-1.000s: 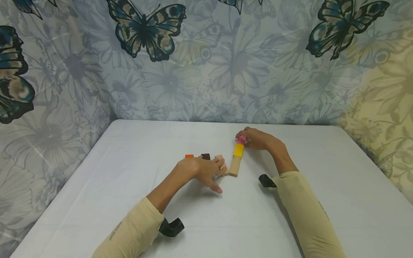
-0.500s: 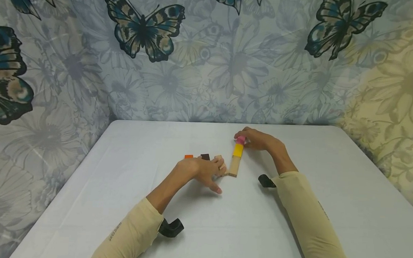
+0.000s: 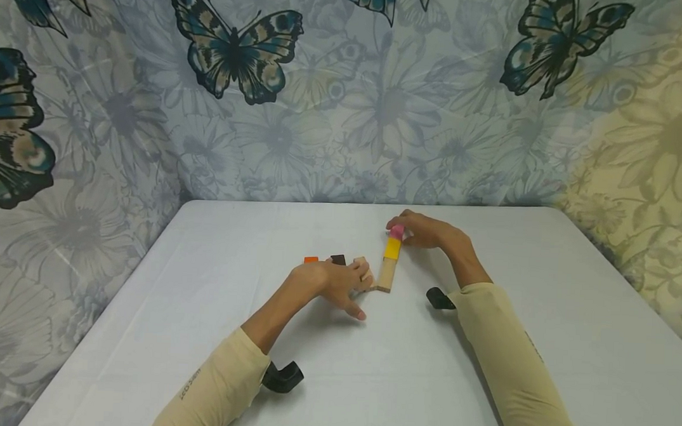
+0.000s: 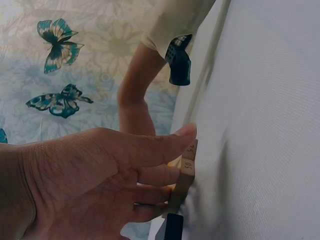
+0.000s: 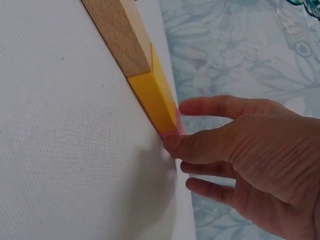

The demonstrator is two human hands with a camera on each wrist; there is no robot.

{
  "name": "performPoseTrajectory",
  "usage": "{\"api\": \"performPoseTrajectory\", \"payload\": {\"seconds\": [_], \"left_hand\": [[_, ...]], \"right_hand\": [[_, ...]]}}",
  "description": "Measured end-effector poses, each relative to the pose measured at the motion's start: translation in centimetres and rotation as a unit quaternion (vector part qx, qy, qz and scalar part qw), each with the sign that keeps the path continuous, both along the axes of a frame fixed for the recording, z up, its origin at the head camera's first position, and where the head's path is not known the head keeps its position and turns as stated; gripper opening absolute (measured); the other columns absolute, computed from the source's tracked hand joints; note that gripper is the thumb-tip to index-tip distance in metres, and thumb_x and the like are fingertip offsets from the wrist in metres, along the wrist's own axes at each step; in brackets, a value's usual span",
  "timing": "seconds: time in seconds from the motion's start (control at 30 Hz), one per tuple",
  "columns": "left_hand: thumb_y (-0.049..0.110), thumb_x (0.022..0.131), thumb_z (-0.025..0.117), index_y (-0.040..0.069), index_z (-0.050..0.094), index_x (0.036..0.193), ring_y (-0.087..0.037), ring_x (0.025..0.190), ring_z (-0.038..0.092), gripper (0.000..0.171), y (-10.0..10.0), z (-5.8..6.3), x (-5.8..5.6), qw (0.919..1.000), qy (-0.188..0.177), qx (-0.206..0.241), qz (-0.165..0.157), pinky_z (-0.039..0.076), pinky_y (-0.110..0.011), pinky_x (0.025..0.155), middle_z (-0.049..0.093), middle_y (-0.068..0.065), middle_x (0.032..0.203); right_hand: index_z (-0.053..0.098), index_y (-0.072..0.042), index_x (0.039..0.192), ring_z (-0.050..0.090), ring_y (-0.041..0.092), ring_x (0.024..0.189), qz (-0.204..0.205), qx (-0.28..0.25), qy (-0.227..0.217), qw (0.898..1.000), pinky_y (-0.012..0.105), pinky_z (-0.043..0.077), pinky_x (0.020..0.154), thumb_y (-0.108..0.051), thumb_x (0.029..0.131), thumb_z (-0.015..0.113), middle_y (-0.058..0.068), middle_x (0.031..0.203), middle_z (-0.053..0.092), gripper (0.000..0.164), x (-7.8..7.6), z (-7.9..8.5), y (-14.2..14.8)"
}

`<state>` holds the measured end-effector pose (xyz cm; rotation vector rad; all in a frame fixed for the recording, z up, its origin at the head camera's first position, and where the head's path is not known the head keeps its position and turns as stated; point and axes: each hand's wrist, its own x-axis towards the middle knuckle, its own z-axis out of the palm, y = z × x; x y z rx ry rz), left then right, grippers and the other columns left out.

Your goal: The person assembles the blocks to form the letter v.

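Note:
A row of blocks lies end to end on the white table (image 3: 470,396): a plain wooden block (image 3: 386,276), a yellow block (image 3: 393,248) and a pink block (image 3: 396,232) at the far end. My right hand (image 3: 426,231) pinches the pink block between thumb and index finger, its other fingers held apart. To the left, my left hand (image 3: 332,281) rests its fingertips on a light wooden block (image 4: 187,169) marked with a number, at the near end of the row. Its thumb is spread away in the head view. The fingers partly hide that block.
Behind the left hand sit an orange block (image 3: 311,260), a dark brown block (image 3: 338,259) and another pale block (image 3: 360,259), all partly covered. Black wrist devices (image 3: 283,377) stick out from both sleeves. A butterfly-patterned cloth (image 3: 344,149) hangs behind the table's far edge.
Both hands and the blocks hold their places. Only the head view has shifted very slightly.

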<state>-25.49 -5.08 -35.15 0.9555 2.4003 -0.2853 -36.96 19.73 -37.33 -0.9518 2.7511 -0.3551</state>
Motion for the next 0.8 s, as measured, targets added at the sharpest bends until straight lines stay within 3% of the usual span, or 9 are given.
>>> {"api": "performPoseTrajectory", "payload": {"seconds": [0.63,0.8], "left_hand": [[0.066,0.100,0.057,0.025,0.020,0.169,-0.021,0.164,0.019,0.088,0.07,-0.04,-0.12,1.0000,-0.003,0.001,0.005,0.018,-0.060,0.131,0.002,-0.003,0.179],[0.066,0.100,0.056,0.024,0.021,0.169,-0.020,0.164,0.019,0.088,0.07,-0.04,-0.12,1.0000,-0.002,-0.001,0.000,0.019,-0.061,0.131,0.003,-0.004,0.179]], "right_hand": [[0.066,-0.002,0.134,0.059,0.045,0.127,-0.001,0.002,0.003,1.000,0.060,0.047,0.113,0.005,0.095,0.068,0.028,0.136,0.060,0.039,0.58,0.34,-0.14],[0.065,-0.005,0.136,0.057,0.044,0.131,-0.018,0.004,-0.017,1.000,0.060,0.044,0.116,0.003,0.097,0.067,0.027,0.141,0.058,0.040,0.41,0.18,-0.30]]}}
